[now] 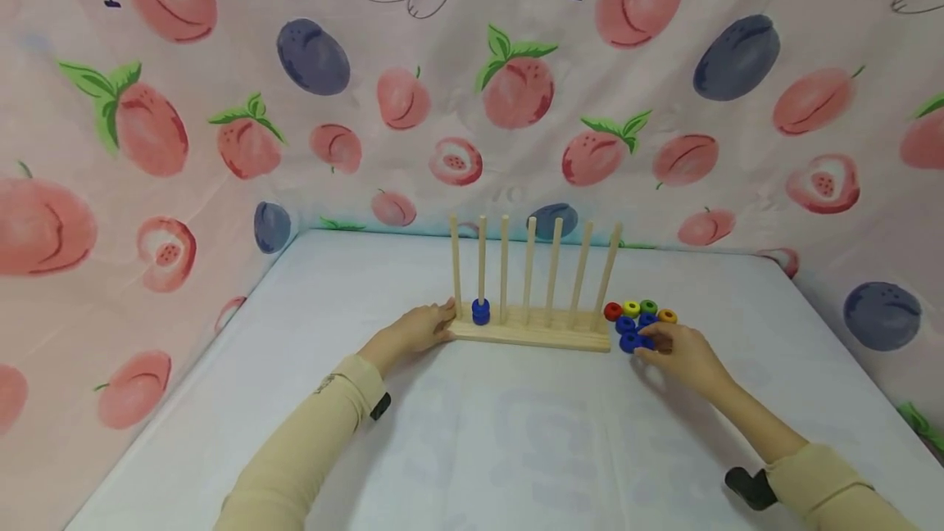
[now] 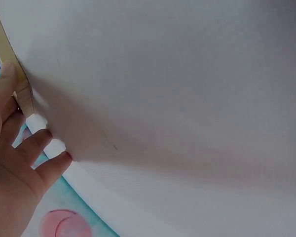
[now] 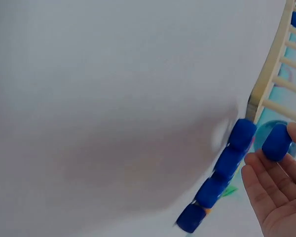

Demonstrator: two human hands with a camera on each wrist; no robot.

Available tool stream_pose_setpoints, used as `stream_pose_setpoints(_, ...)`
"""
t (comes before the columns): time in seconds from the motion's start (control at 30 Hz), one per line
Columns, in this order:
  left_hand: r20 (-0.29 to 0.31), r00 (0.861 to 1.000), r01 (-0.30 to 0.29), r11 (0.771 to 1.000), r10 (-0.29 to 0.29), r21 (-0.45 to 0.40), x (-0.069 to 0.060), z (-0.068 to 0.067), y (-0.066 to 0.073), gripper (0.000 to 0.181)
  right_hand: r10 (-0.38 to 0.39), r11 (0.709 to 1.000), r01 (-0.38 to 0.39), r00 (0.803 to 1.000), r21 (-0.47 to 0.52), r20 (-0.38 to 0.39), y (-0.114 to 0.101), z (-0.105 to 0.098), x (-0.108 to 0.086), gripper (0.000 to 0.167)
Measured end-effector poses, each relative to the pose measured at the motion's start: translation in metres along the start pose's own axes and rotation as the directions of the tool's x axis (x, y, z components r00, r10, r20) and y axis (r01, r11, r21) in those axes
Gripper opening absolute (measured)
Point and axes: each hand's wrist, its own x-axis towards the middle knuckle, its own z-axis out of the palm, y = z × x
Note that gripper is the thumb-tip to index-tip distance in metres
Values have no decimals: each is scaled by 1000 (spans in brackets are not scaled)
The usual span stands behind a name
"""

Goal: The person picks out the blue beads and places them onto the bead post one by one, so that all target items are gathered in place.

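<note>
the blue bead (image 3: 277, 142) is pinched between the thumb and fingertips of my right hand (image 1: 682, 355); whether it clears the table i cannot tell. to handle it well, i'd judge a light pinch on opposite sides best, fingertips off the hole, with a straight upward lift so that its neighbours don't roll. from it, loose blue beads (image 1: 625, 324) lie close by from nine to twelve o'clock; beyond them sit a red bead (image 1: 614, 312) at ten, a yellow bead (image 1: 632, 309) near eleven, a green bead (image 1: 649, 306) at twelve and an orange bead (image 1: 667, 316) at one. the wooden rack (image 1: 527, 338) stands at nine o'clock, its seven pegs upright, with two blue rings (image 1: 481, 312) on the second from the left. at its far nine o'clock end my left hand (image 1: 422, 329) grips the base, thumb on the near side; steady pressure there should stop it skidding. underneath is a white tabletop (image 1: 516, 441), smooth-looking and faintly shadowed under my arms. at twelve o'clock and along both sides hangs a pale sheet (image 1: 413, 162) printed with peaches and dark blue fruit.
</note>
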Motion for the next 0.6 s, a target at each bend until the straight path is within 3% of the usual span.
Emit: stream_pose_setpoints(0.6, 6, 1000, 19, 1000, -19, -20, 0, 0, -1, 55, -114, 992, 113, 993, 54, 24, -31, 21, 27, 31)
